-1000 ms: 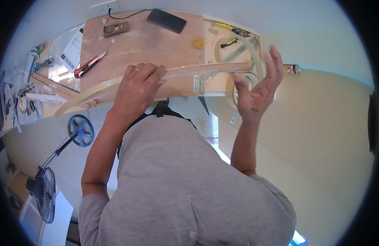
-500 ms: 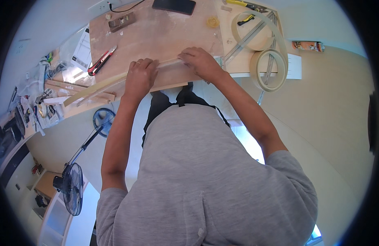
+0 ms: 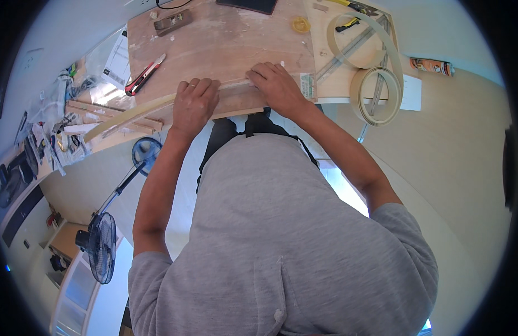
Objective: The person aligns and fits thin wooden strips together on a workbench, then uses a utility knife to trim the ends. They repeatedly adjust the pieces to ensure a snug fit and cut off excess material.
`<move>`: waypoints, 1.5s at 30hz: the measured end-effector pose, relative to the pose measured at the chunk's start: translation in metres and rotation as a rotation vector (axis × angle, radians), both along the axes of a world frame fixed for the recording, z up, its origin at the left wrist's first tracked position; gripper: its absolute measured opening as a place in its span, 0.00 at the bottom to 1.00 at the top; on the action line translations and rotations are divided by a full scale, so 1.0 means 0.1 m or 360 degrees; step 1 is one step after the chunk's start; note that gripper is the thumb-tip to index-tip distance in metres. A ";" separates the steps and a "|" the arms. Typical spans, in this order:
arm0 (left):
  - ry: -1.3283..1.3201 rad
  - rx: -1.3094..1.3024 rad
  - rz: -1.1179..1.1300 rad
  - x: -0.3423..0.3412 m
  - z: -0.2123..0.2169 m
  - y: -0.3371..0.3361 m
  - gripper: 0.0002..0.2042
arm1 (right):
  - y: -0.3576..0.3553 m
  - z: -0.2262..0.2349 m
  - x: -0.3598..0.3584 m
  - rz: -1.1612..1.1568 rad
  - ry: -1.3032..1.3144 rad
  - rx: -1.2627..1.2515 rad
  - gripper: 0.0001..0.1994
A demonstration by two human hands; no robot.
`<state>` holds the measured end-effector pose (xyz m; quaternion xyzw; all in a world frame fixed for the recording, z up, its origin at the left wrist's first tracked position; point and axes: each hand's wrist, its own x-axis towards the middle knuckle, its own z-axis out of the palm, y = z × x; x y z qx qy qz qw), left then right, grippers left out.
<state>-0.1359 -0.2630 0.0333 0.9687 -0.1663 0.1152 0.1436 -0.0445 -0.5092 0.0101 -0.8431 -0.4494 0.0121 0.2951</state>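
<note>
A long, thin cream edging strip (image 3: 130,115) runs along the front of the workbench, its left end reaching out past my left hand (image 3: 196,103). That hand is closed over the strip, fingers bent and pressed together, a ring on one finger. Farther right, my right hand (image 3: 274,84) has its fingers curled at the strip's other stretch, fingertips pointing left. Between the hands the strip passes along the edge of a thin board (image 3: 236,101). The thumbs of both hands are hidden beneath the fingers.
A red utility knife (image 3: 145,74) and a wooden hand plane (image 3: 172,21) lie on the bench (image 3: 225,47). At right are a cream edging roll (image 3: 358,95), a yellow tape roll (image 3: 301,24) and a sealant tube (image 3: 432,66). A fan (image 3: 102,246) stands at lower left.
The view has shifted slightly, so the bench things sit farther right in the picture. Both hands keep their grip near the same places on the strip.
</note>
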 end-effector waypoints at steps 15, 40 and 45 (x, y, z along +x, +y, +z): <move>-0.0394 0.0076 0.0255 0.09 0.29 0.27 0.18 | 0.12 0.66 0.39 -0.0047 0.1240 -0.0003 0.19; -0.1014 0.0039 0.0808 -0.08 0.95 0.36 0.31 | 0.45 1.08 0.11 -0.0301 -0.0464 0.0724 0.20; -0.1040 0.0027 0.0824 -0.17 1.00 0.47 0.31 | 0.48 1.08 0.09 -0.0288 -0.0473 0.0741 0.21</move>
